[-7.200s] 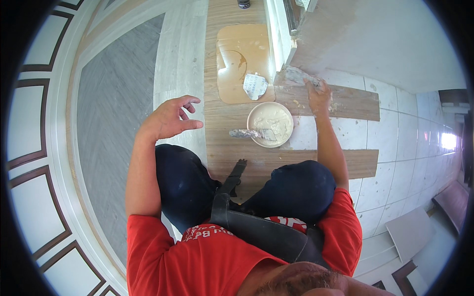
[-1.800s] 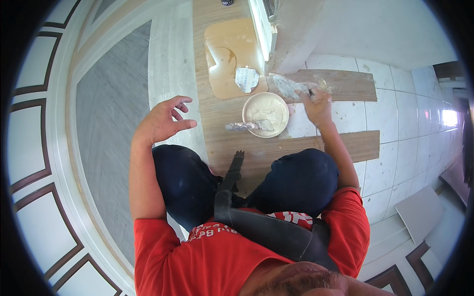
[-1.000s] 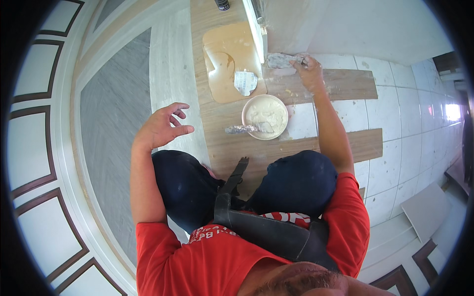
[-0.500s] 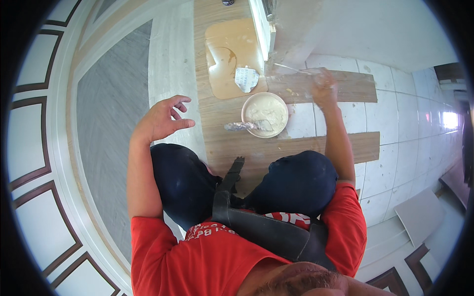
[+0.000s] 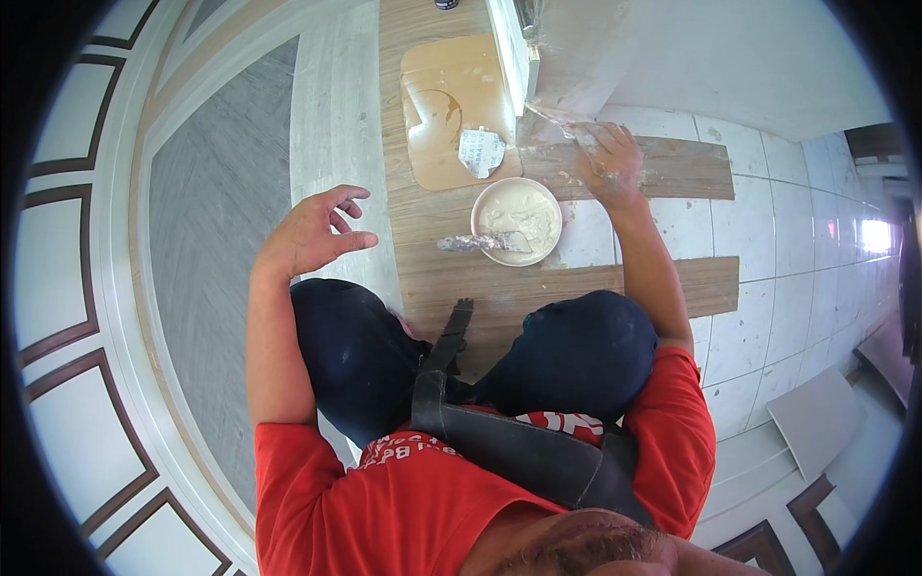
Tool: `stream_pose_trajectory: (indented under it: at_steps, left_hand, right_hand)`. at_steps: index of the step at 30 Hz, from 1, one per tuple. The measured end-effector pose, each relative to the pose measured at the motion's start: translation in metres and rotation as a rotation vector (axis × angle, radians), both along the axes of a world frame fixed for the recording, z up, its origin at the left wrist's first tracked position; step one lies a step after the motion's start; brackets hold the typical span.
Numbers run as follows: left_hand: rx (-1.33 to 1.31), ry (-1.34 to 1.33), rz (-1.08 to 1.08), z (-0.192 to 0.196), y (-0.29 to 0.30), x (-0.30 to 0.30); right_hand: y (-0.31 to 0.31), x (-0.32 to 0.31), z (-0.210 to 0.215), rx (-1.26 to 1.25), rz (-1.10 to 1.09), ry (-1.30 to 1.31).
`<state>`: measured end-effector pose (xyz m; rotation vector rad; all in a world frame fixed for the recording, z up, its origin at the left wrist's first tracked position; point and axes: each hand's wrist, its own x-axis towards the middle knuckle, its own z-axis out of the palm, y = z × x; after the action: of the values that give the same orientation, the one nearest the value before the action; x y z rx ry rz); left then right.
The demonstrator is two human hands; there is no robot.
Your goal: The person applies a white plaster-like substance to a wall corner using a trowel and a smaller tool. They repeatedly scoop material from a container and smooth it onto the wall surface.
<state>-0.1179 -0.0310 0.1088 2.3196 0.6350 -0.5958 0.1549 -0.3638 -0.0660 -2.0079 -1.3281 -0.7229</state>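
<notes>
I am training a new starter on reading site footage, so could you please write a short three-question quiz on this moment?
1. True or false: the left hand holds a tool.
2. What lies across the round bowl of pale paste?
A. a paint roller
B. a putty knife
C. a hammer
3. Fill in: the right hand presses a thin blade against the foot of the ____.

Key
1. False: it hovers open and empty above the floor.
2. B: its blade rests in the paste, its handle over the rim.
3. The white wall, just above the wood-look plank.
</notes>
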Motion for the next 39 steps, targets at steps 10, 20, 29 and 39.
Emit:
stream_pose_trajectory:
  at_steps: [10, 20, 29, 39]
  left_hand:
    - [-0.001, 0.004, -0.019, 0.0, -0.003, 0.005]
    - [-0.015, 0.03, -0.008, 0.001, -0.006, 0.01]
    - [0.0, 0.057, -0.003, -0.004, -0.002, 0.01]
    - [-0.016, 0.041, -0.009, -0.008, 0.001, 0.008]
  right_hand:
    - [-0.015, -0.017, 0.018, 0.492, -0.321, 0.493]
    - [-0.004, 0.009, -0.052, 0.158, -0.326, 1.135]
    - [0.013, 0.025, -0.063, 0.133, -0.313, 1.088]
    - [-0.034, 0.007, -0.036, 0.279, -0.268, 0.837]
